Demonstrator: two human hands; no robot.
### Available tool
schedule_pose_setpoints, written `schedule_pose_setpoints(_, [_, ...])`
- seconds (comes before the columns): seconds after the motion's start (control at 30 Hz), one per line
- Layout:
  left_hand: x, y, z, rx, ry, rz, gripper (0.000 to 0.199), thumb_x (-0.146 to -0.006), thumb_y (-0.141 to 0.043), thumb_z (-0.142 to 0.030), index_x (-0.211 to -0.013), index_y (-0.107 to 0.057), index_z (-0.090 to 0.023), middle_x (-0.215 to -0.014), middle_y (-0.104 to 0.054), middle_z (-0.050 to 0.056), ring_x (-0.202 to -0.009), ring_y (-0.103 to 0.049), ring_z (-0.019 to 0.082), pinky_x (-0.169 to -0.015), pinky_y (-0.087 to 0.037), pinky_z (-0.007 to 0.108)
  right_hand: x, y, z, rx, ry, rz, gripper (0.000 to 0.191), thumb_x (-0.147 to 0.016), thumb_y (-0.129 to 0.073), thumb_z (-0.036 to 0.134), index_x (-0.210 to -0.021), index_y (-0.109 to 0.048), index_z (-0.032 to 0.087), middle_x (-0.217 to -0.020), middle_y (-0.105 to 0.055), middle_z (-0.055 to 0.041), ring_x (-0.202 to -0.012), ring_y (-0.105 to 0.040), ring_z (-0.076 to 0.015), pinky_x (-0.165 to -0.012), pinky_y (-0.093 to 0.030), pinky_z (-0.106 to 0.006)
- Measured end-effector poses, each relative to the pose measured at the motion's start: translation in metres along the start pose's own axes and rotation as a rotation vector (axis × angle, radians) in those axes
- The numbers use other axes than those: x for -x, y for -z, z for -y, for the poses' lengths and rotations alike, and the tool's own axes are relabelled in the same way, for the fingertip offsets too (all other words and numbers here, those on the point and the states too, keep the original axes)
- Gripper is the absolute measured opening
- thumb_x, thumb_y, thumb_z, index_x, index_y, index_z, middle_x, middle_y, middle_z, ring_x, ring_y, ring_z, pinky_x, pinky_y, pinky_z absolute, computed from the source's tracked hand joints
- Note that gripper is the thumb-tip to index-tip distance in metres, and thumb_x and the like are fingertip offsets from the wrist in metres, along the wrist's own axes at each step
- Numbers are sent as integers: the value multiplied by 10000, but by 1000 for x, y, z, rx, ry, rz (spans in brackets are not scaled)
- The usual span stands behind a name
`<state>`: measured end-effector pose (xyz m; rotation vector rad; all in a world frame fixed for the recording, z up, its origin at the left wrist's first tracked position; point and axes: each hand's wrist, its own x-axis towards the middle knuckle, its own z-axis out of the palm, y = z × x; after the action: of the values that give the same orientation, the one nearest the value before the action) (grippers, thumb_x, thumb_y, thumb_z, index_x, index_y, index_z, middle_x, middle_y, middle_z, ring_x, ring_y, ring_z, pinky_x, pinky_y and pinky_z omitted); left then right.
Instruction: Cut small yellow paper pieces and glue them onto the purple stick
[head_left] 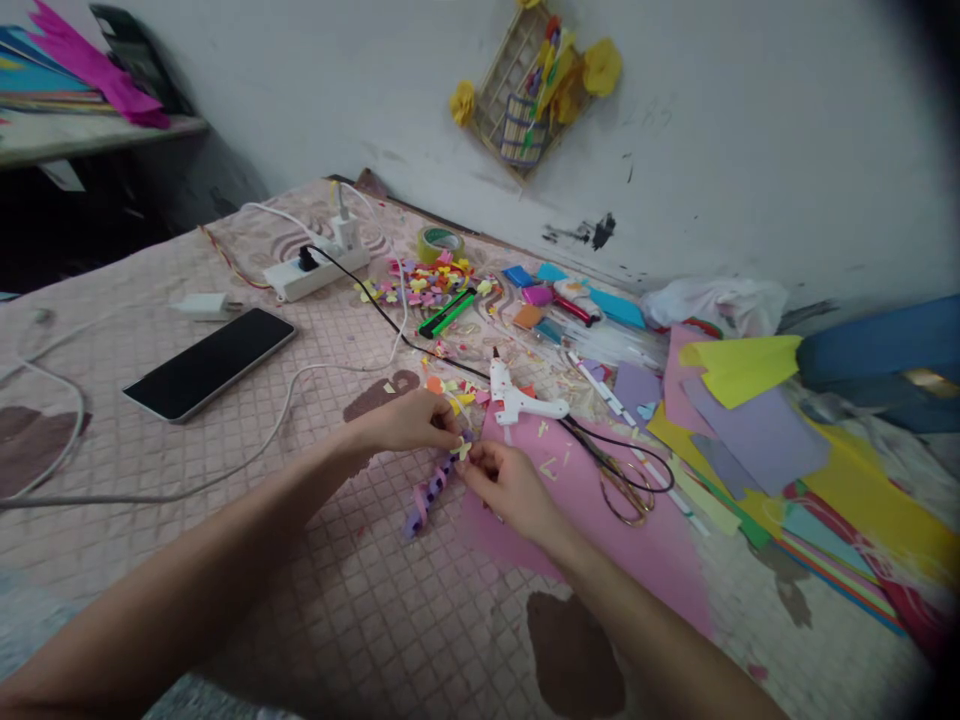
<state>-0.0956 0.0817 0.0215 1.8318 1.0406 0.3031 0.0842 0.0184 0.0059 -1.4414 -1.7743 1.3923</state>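
A slim purple piece with dark spots (435, 487) lies slanted on the patterned tablecloth, a pink strip around its lower part. At its upper end is a small pale yellow flower-like cutout (463, 449). My left hand (415, 420) pinches at this cutout from the left, thumb and forefinger together. From the right, my right hand (510, 487) closes its fingertips on the upper end of the purple piece, just below the cutout. Pink sheet material (600, 540) lies partly beneath my right hand and forearm. Just beyond the hands rests a white glue gun (517, 395).
Beyond the hands are small colourful cutouts (420, 283), a green cutter (448, 313) and tape (440, 244). Scissors (626, 490) and coloured sheets (757, 430) lie right. A phone (211, 365), power strip (319, 270) and white cable (277, 420) are left.
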Motion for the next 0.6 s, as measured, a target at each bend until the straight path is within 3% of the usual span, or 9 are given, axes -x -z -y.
schedule_pose_setpoints(0.4, [0,-3,-4,-58,41,-36,173,-681,-572,-305,-666,-624,-140,-592,-600,-6,-549,-497,92,-504,-343,203,-2,0,0,46,6,-4,113,-799,-469,237,-739,-532,164,-532,-464,42,-445,-424,-80,-410,-293,-191])
schedule_pose_setpoints(0.6, [0,-4,-6,-58,54,-42,175,-677,-573,-303,-682,-623,-135,-603,-591,-9,-553,-481,89,-510,-347,203,-2,2,4,29,-11,7,183,-807,-492,307,-721,-547,156,-535,-474,36,-434,-423,-72,-390,-297,-182])
